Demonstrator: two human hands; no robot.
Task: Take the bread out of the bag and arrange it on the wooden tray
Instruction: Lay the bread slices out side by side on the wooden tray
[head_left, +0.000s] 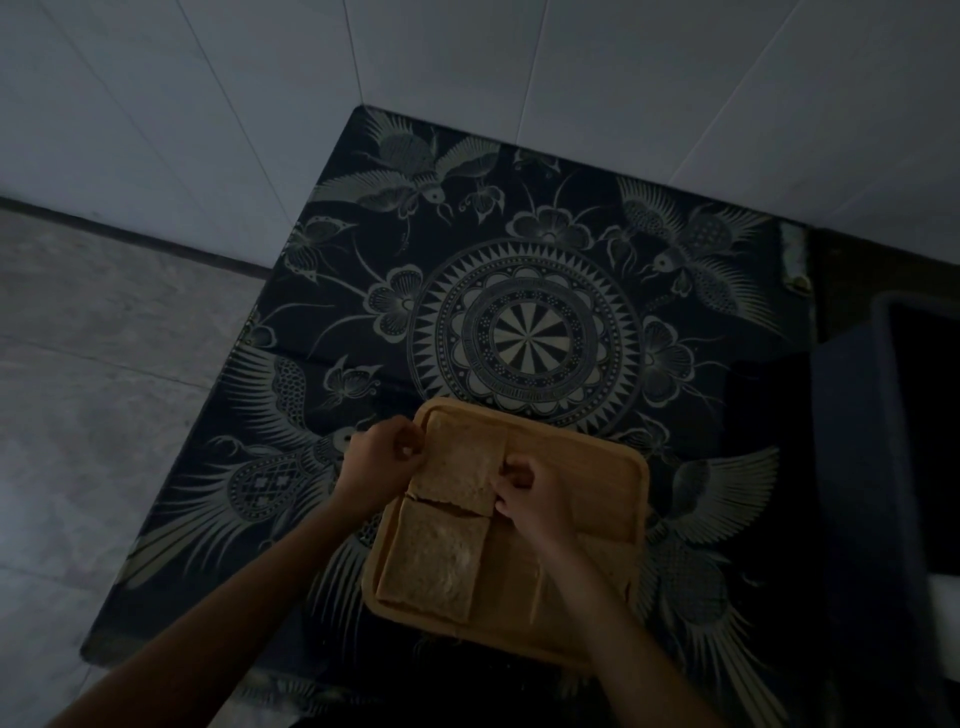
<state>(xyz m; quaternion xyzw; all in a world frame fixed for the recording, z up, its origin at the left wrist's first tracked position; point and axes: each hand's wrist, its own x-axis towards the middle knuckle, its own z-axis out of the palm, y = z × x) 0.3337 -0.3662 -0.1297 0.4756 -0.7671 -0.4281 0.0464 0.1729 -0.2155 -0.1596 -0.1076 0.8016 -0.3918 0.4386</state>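
Placement underway: left hand (382, 457) and right hand (524, 493) pinch a bread slice (457, 467) by its edges at the wooden tray's (613, 478) far-left corner, another slice (434, 564) lying below, right half bare, bag unseen.

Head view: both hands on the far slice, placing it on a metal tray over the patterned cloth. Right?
Not quite. The tray is wooden, not metal, as the head view shows. Left hand and right hand do hold the far slice over the patterned cloth.

Bread slice (597, 558) under right forearm
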